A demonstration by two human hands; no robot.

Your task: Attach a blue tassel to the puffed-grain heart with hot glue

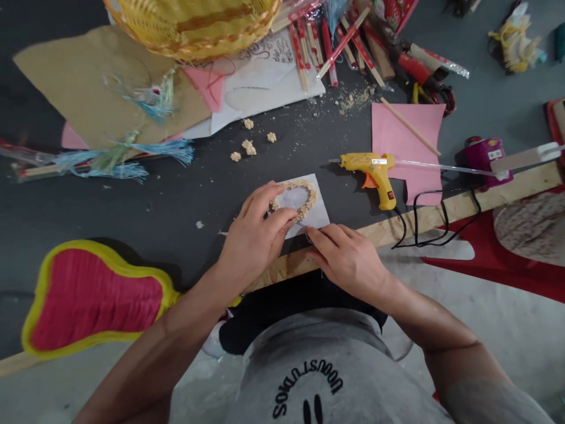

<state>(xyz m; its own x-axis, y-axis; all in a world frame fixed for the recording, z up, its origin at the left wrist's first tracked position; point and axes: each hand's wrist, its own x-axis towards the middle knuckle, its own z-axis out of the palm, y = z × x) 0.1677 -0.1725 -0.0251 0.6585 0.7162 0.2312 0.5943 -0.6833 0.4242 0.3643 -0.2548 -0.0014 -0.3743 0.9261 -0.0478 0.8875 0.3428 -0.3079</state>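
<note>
A heart-like ring of small beige clusters [311, 203] lies on a square of white paper [322, 207] near the table's front edge. My left hand [253, 227] is curled over the ring's left side, thumb and forefinger gripping it; its other fingers hide part of the ring. My right hand [348, 256] is at the paper's lower edge with its fingers drawn together; what is between the fingertips is hidden. Beyond the paper lie several loose beige clusters [249, 147]. To the right, a yellow glue gun [368, 165] lies on its side with a clear stick in its back.
Pink paper [388, 126] lies under the glue gun; a black cord [417, 235] loops over the wooden edge. A yellow basket [198, 44], red-wrapped sticks [309, 47] and blue tassels [163, 150] lie farther back. A red-and-yellow fan-shaped piece [97, 297] sits at left.
</note>
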